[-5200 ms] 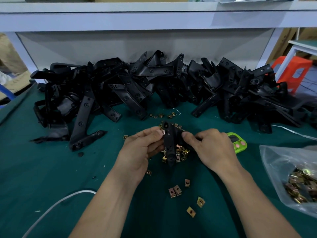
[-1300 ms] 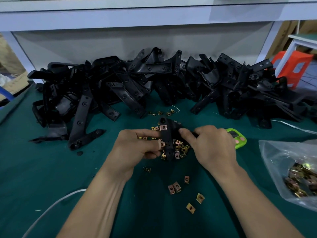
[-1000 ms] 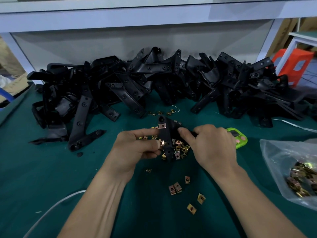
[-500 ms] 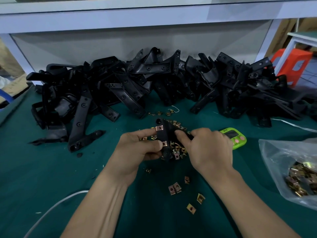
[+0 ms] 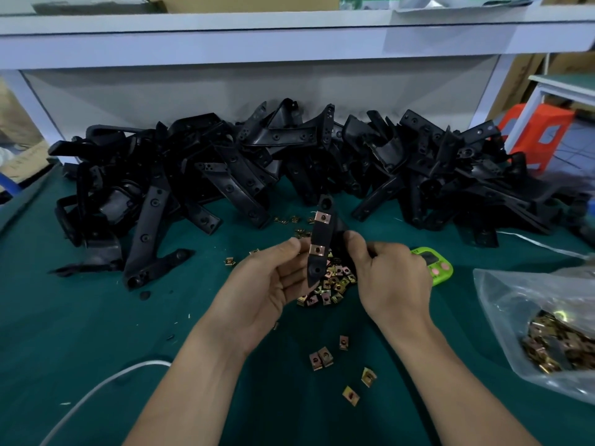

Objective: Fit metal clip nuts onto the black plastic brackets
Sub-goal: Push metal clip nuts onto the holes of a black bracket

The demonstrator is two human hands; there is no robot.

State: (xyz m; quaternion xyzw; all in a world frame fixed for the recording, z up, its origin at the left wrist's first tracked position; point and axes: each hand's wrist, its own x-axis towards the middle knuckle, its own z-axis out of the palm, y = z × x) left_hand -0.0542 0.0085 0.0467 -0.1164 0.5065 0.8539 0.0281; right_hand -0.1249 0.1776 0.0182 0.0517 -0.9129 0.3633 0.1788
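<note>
I hold one black plastic bracket upright above the green mat, between both hands. Two metal clip nuts sit on its flat arm, the upper clip nut near the top and the lower clip nut at mid-length. My left hand pinches the bracket's left edge beside the lower clip. My right hand grips the bracket from the right. A heap of loose clip nuts lies on the mat just under the bracket.
A long pile of black brackets fills the back of the table. Several stray clip nuts lie near my wrists. A clear bag of clip nuts sits at right, a green timer behind my right hand, a white cable at front left.
The bracket has been lifted and turned upright, so its flat arm with two fitted clips faces me. My left thumb has slid off the lower clip to the bracket's edge.
</note>
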